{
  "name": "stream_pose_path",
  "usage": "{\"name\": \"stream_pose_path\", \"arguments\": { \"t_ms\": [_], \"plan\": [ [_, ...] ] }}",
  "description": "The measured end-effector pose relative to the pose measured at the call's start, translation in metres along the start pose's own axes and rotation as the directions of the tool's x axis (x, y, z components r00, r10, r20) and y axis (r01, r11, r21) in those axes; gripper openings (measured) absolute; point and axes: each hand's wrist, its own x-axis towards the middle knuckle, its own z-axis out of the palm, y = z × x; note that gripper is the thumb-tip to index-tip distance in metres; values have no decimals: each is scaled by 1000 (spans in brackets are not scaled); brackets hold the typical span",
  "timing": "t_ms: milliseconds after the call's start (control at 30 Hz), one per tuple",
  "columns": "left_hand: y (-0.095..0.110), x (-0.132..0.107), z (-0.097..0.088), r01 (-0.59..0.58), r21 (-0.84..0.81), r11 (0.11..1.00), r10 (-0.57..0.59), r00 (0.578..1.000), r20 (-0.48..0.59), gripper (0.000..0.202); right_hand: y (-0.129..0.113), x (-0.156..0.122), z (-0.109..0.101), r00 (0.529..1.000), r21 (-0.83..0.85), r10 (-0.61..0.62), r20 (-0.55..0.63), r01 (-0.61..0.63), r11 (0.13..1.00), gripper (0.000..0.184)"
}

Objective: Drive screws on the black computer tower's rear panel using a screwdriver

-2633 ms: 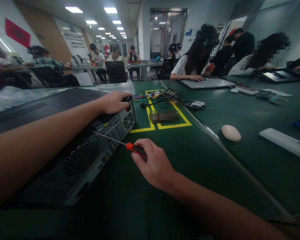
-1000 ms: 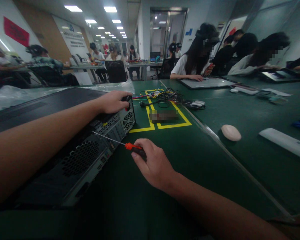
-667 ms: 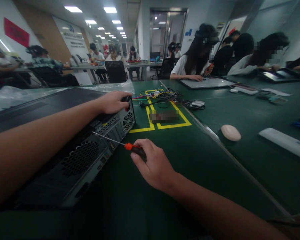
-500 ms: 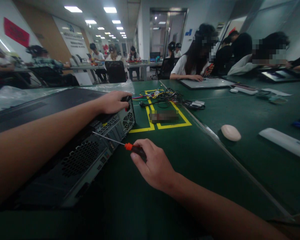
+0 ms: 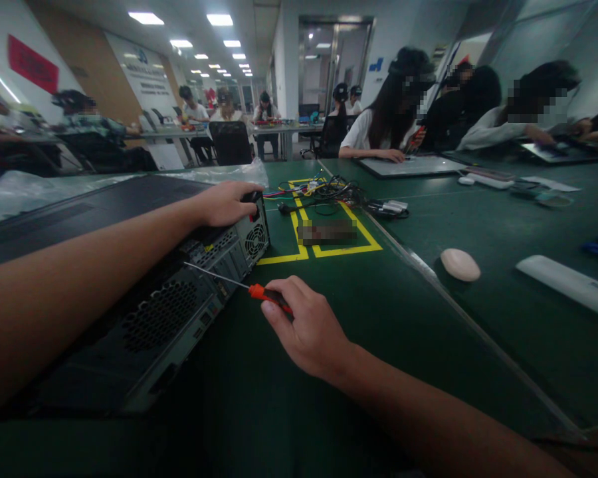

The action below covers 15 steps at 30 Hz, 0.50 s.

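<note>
A black desktop computer case (image 5: 144, 192) lies on its side at the left, its rear panel with fan grille and ports turned toward the right. Across its top reaches my left arm, and my left hand (image 5: 228, 204) grips the far rear corner, thumb and fingers bent over the edge. My right hand (image 5: 306, 325) is closed round the red and black handle of a screwdriver (image 5: 265, 293). The thin shaft points left, its tip at the rear panel's edge near the slot covers; whether the tip sits in a screw is too small to tell.
Tangled cables (image 5: 336, 192) lie beyond the case by yellow tape (image 5: 346, 251) on the green table (image 5: 379, 299). A pale mouse (image 5: 460, 264) and a long white bar (image 5: 568, 285) are at the right. Plastic wrap (image 5: 229, 174) lies behind the case. Co-workers sit across the table.
The screwdriver handle has turned a little in my right hand, showing more red. My left hand and the case stay put. At the far right, a co-worker's hands have moved.
</note>
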Motion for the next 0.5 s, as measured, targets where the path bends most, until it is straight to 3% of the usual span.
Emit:
{"name": "stream_pose_path", "arguments": {
  "t_ms": [300,500],
  "plan": [
    [1,0,-1,-6,6,1000,6,1000,1,82,-3,-1,0,1000,38,10,20,-11,999,30],
    [-1,1,-1,-9,13,1000,9,1000,0,81,-3,-1,0,998,49,44,33,-46,998,15]
  ]
}}
